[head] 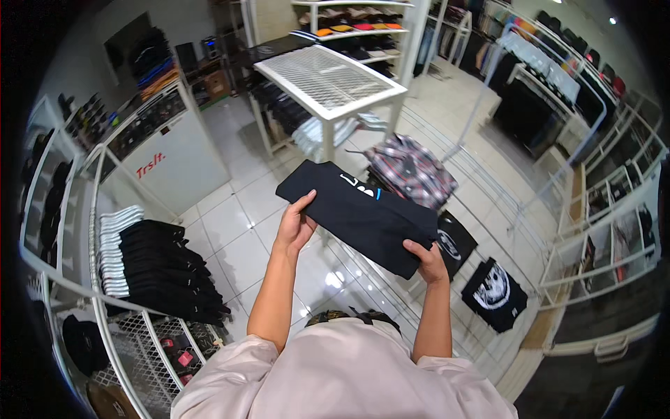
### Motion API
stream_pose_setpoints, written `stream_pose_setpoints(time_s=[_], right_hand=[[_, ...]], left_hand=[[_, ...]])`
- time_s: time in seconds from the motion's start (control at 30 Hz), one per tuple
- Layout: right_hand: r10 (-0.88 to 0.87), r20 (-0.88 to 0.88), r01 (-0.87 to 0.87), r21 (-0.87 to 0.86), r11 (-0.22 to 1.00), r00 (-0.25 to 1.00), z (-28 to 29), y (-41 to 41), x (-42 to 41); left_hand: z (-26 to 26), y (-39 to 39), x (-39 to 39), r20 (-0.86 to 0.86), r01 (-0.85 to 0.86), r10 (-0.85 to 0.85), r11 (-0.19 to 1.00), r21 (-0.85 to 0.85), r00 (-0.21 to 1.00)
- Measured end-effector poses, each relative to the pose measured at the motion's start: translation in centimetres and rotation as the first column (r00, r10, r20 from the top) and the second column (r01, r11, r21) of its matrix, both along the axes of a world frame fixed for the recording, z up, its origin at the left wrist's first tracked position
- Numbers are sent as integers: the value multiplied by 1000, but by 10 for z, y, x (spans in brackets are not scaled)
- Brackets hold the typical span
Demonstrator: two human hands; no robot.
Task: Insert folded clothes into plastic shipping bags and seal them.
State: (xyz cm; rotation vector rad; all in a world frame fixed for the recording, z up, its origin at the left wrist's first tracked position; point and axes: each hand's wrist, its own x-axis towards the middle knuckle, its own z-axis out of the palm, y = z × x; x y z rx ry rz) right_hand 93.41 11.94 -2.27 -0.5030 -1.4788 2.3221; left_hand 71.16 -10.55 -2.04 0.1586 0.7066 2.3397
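A folded black garment (pixel 366 225) with white and blue print hangs in the air before me, held at both ends. My left hand (pixel 297 222) grips its left end, thumb on top. The right end is in my right hand (pixel 429 261), also with the thumb above and the fingers largely hidden beneath. Just beyond the garment lies a folded plaid shirt (pixel 411 170). To the right are a black folded item with a pale print (pixel 455 243), partly covered by the held garment, and a folded black T-shirt with a round white print (pixel 494 293).
A white table with a mesh top (pixel 335 78) stands ahead, with folded clothes beneath. At left, a metal rack (pixel 97 209) bears a row of black garments (pixel 167 272). A white counter (pixel 172 152) is farther back. Clothes rails (pixel 489 89) and shelves line the right.
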Motion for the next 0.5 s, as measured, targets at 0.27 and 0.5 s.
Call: stream_pose_setpoints(time_s=[0.27, 0.5], right_hand=[[-1, -26, 10, 374, 927, 1000, 19, -29, -104], [65, -36, -35, 550, 834, 997, 6, -16, -169]], left_hand=[[30, 12, -101, -134, -232, 244, 968, 95, 961], [22, 67, -174, -263, -272, 234, 955, -120, 936]])
